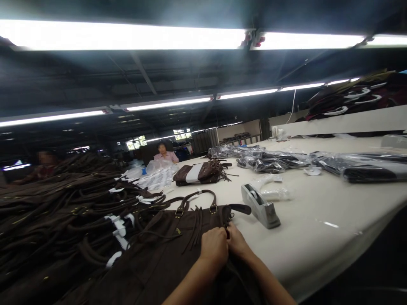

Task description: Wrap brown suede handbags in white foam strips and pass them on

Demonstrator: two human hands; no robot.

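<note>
A dark brown handbag (159,258) with rolled handles, brass rings and a fringe tassel lies on its side in front of me. My left hand (215,245) is closed in a fist on the bag's right edge. Right beside it, my right hand (235,241) grips the same edge, fingers curled in. The two hands touch, and what lies between their fingertips is hidden. A dark strap end (241,208) sticks out past the hands over the table. Just right of it stands a grey tape dispenser (260,206).
Brown bags (57,212) with white paper-wrapped handles are heaped at left. A wrapped brown bag (199,173) lies farther back on the pale table (305,228). Plastic-bagged dark goods (273,161) line its far side. A person (165,156) in pink is beyond; another (44,167) is at far left.
</note>
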